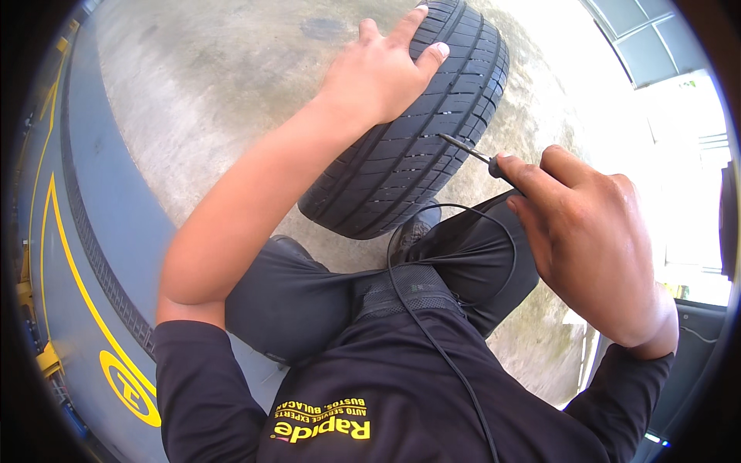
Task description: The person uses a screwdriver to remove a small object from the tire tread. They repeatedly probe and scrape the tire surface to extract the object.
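Observation:
A black tyre (409, 158) stands upright on the floor between my feet, its grooved tread facing me. Small pale specks sit in some of the grooves. My left hand (386, 68) lies on the upper part of the tread, fingers spread and thumb apart. In my right hand (590, 224) is a screwdriver-like tool (472, 151) with a thin metal shaft and a dark handle, mostly hidden by the fingers. Its tip points left and meets the tread near the middle, or lies just above it; I cannot tell which.
Stained concrete floor (208, 85) surrounds the tyre. At the left runs a grey-blue platform (116, 193) with yellow lines and a dark ribbed strip. A thin black cable (444, 351) loops over my lap. A dark panel (687, 347) stands at the lower right.

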The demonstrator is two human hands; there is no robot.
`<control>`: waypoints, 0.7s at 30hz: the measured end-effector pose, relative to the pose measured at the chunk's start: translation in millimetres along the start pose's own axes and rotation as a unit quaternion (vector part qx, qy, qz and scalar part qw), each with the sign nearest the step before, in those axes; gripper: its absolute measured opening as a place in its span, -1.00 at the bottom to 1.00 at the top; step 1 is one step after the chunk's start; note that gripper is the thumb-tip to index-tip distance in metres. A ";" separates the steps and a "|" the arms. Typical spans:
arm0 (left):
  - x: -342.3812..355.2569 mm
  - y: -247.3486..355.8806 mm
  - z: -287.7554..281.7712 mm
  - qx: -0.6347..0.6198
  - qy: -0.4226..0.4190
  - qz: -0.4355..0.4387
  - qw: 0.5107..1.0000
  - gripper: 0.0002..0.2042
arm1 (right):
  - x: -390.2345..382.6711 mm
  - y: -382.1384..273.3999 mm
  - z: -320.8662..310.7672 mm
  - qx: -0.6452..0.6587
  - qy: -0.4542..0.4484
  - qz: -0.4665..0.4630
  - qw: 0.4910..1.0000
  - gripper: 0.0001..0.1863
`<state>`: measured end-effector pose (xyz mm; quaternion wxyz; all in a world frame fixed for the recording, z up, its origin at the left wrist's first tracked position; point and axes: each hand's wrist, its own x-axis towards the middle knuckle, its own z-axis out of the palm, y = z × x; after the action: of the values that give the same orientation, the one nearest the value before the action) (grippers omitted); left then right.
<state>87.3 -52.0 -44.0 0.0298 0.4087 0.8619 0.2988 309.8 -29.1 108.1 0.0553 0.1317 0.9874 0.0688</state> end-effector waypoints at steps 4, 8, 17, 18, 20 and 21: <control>-1.7 -2.3 4.9 -0.006 0.002 0.001 1.000 -0.30 | 15.7 13.7 -8.9 0.047 0.001 -0.053 0.997 -0.73; -1.5 3.6 3.5 0.005 0.000 0.027 1.000 -0.29 | 27.9 46.7 -7.6 0.136 0.009 -0.065 0.989 -0.75; 3.5 -0.6 -6.5 -0.014 -0.042 0.057 0.997 -0.34 | 8.2 77.1 30.0 0.179 0.011 0.010 0.984 -0.73; 1.6 0.5 -6.3 -0.017 -0.041 0.056 0.997 -0.35 | 8.3 75.5 30.3 0.164 0.033 -0.011 0.986 -0.73; 3.0 5.2 -1.1 -0.001 0.006 0.087 0.996 -0.38 | 7.8 73.0 29.0 0.136 0.081 -0.045 0.986 -0.70; 7.0 9.4 6.1 0.018 0.053 0.117 0.992 -0.40 | 9.9 74.9 31.0 0.127 0.083 -0.060 0.987 -0.68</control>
<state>90.8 -39.3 -42.6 -0.0581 0.4907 0.8138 0.3058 323.1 48.9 88.0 -0.0396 0.0719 0.9954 -0.0499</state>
